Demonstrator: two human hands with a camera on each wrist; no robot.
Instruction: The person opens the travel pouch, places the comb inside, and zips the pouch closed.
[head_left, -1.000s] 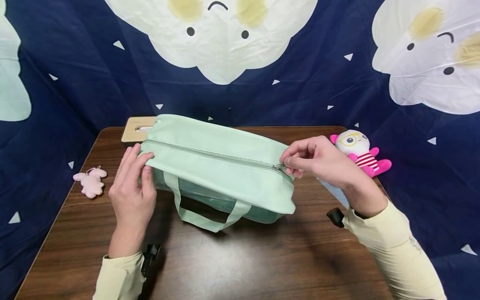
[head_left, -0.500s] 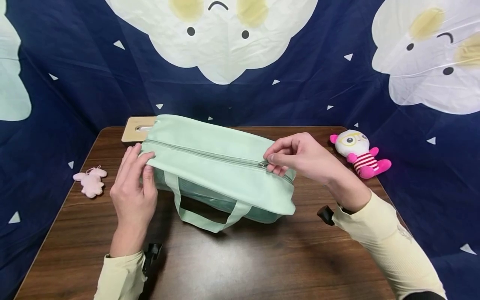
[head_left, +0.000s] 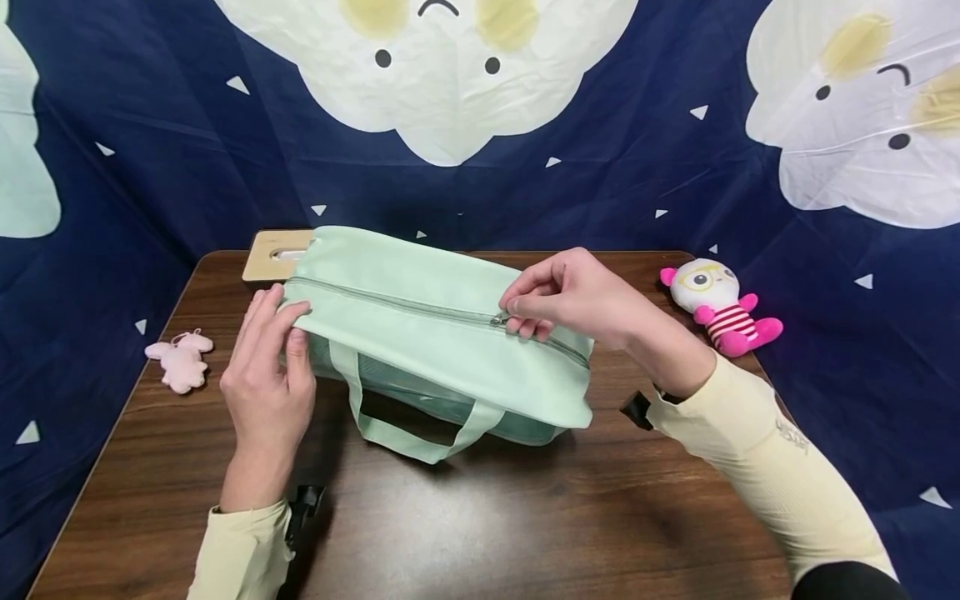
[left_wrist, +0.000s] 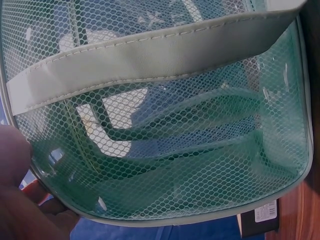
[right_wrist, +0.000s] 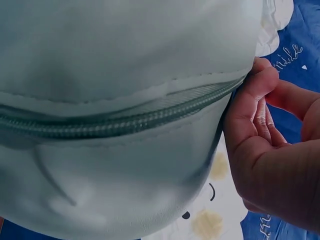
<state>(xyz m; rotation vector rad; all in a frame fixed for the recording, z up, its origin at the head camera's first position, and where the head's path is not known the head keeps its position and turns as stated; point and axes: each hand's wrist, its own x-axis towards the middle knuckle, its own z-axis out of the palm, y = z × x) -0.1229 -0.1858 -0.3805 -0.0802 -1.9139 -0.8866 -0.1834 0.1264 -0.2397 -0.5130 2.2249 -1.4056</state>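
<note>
A pale green zip-top bag (head_left: 405, 262) with see-through mesh sides lies across the middle of the table. My right hand (head_left: 573, 296) pinches the zipper pull (head_left: 499, 320), right of the middle of the bag's top; the fingers mostly cover the pull. In the right wrist view the zipper teeth (right_wrist: 125, 124) run along the top up to that hand (right_wrist: 272, 135). At the bag's left end my left hand (head_left: 268, 379) holds the corner, fingers over the edge and thumb at the front. The left wrist view has the mesh side (left_wrist: 185, 190) and a flat strap (left_wrist: 145, 57).
A pink plush charm (head_left: 182, 364) lies on the table (head_left: 480, 533) at left. Behind the bag's left end stands a box with a wooden lid (head_left: 268, 265). A pink and white plush toy (head_left: 716, 304) sits at the back right. A dark blue cloud-print cloth (head_left: 645, 108) hangs behind.
My right hand has moved left along the top of the bag, and the zipper pull with it. The left hand and the bag have hardly moved.
</note>
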